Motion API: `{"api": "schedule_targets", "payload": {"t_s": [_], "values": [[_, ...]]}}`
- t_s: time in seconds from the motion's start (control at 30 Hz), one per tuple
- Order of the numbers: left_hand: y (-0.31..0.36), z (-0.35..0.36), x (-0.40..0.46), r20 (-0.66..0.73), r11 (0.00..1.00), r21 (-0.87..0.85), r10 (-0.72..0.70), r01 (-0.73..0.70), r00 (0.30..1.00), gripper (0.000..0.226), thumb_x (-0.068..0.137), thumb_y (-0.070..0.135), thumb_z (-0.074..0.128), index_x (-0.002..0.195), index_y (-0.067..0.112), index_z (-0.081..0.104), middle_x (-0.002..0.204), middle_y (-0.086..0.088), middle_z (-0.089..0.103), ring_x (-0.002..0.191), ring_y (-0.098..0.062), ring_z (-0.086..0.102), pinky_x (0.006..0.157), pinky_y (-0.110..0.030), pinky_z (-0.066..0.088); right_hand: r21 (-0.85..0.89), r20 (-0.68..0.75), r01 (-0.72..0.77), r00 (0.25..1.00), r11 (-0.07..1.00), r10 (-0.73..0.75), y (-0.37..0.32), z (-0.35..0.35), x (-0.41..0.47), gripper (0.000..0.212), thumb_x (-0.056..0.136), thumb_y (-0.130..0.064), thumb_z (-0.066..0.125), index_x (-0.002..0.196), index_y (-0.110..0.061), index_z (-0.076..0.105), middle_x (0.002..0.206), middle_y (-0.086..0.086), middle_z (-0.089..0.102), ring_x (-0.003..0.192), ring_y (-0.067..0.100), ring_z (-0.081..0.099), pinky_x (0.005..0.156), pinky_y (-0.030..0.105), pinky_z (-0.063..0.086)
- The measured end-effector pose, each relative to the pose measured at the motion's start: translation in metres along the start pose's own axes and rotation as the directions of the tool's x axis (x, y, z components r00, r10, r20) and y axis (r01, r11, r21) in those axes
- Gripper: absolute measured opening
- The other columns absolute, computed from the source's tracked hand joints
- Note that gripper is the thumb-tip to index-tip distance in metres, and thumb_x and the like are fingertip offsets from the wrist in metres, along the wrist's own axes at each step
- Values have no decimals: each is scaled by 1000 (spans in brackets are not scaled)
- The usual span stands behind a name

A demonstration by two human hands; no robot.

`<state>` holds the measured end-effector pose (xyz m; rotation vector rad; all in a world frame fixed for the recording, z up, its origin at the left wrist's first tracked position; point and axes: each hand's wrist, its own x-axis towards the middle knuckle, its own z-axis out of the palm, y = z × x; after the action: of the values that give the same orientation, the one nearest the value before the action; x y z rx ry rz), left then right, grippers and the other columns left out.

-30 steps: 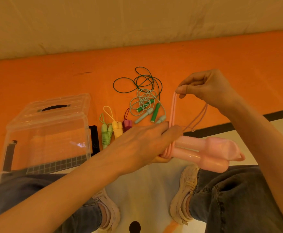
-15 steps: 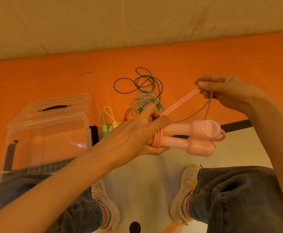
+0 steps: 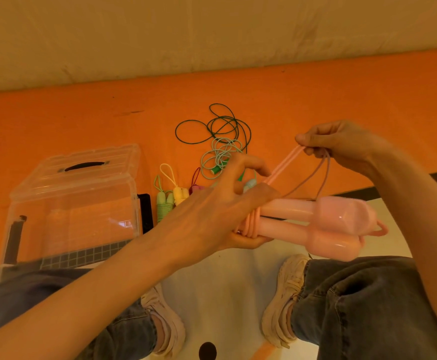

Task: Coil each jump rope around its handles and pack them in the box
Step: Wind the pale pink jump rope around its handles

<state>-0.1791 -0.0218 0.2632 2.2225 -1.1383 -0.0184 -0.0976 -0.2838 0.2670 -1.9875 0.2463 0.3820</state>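
Observation:
My left hand (image 3: 220, 211) grips two pink jump-rope handles (image 3: 316, 224) held side by side, with a few turns of pink cord (image 3: 253, 222) wound round their thin ends. My right hand (image 3: 342, 146) pinches the free pink cord (image 3: 287, 162) and holds it taut, up and to the right of the handles. A slack loop hangs from the same hand. The clear plastic box (image 3: 74, 201) stands at the left with its lid raised. Loose dark green (image 3: 212, 128) and pale green ropes (image 3: 220, 157) lie on the orange mat beyond my hands.
Small coiled ropes in green (image 3: 162, 206), yellow (image 3: 179, 194) and dark red (image 3: 196, 187) lie in a row right of the box. A black object (image 3: 144, 211) leans by the box wall. My knees and shoes rest on a white mat (image 3: 225, 281) below.
My right hand has swung the cord around the handles and back up to the right. The handles have shifted slightly; another turn sits on them.

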Motion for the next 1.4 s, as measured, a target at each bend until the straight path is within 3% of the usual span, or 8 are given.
{"api": "schedule_targets", "payload": {"t_s": [0.17, 0.27, 0.37, 0.43, 0.7, 0.97, 1.23, 1.4], "values": [[-5, -3, 0, -152, 998, -40, -52, 47, 987, 45, 82, 44, 64, 117, 20, 48, 116, 7, 38, 87, -9, 52, 58, -36, 52, 42, 50, -6, 999, 999, 4, -4, 3, -4, 21, 71, -29, 71, 71, -9, 63, 61, -1, 60, 51, 9, 43, 48, 19, 36], [-11, -6, -1, -251, 972, -153, -214, 180, 944, 37, 82, 42, 65, 107, 20, 50, 101, 13, 38, 91, 5, 45, 74, -11, 40, 205, 125, 16, 991, 979, -42, -1, 1, -7, 6, 73, -14, 75, 70, -15, 70, 69, 3, 57, 60, 11, 48, 58, 23, 38], [-18, -8, 1, -317, 908, -283, -392, 308, 864, 32, 83, 40, 66, 102, 23, 48, 94, 14, 43, 82, 10, 43, 70, -6, 34, 241, 244, 32, 965, 970, -93, 4, -3, -5, 33, 45, -45, 90, 66, -23, 78, 58, -5, 61, 56, 5, 49, 58, 19, 38], [-22, -9, 3, -306, 833, -431, -498, 348, 811, 34, 81, 46, 62, 102, 23, 49, 91, 10, 48, 75, 3, 46, 63, -10, 38, 196, 278, 31, 957, 980, -86, 6, -5, -4, 44, 36, -49, 92, 70, -23, 79, 59, -6, 63, 54, 2, 51, 56, 16, 40], [-29, -10, 8, -310, 729, -575, -614, 372, 726, 46, 79, 37, 69, 116, 19, 48, 91, 9, 61, 69, 4, 54, 58, -12, 42, -135, 480, 72, 878, 988, 1, -8, 8, -19, 13, 71, -26, 65, 66, -25, 77, 60, -2, 60, 64, 8, 52, 71, 30, 38], [-42, -7, 14, -297, 749, -488, -626, 449, 721, 50, 86, 33, 68, 126, 25, 41, 87, 12, 52, 68, 6, 52, 58, -13, 43, -135, 694, 205, 718, 969, -55, -15, 20, -28, 31, 66, -53, 76, 83, -27, 79, 75, 12, 67, 72, 7, 60, 74, 17, 47], [-45, -5, 12, -163, 725, -346, -671, 595, 723, 65, 69, 69, 50, 116, 24, 45, 79, 4, 57, 56, -10, 50, 53, -40, 45, -123, 797, 207, 604, 970, -28, -19, 32, -33, 14, 79, -16, 68, 79, -26, 78, 73, 3, 68, 70, 9, 60, 72, 23, 47], [-46, 1, 10, -172, 735, -389, -650, 555, 740, 46, 86, 53, 54, 124, 29, 43, 89, 9, 58, 69, -5, 57, 59, -33, 48, -155, 841, 245, 542, 957, -2, -24, 41, -33, 17, 81, -9, 68, 80, -24, 76, 70, -7, 69, 69, 9, 61, 80, 37, 48]]}}
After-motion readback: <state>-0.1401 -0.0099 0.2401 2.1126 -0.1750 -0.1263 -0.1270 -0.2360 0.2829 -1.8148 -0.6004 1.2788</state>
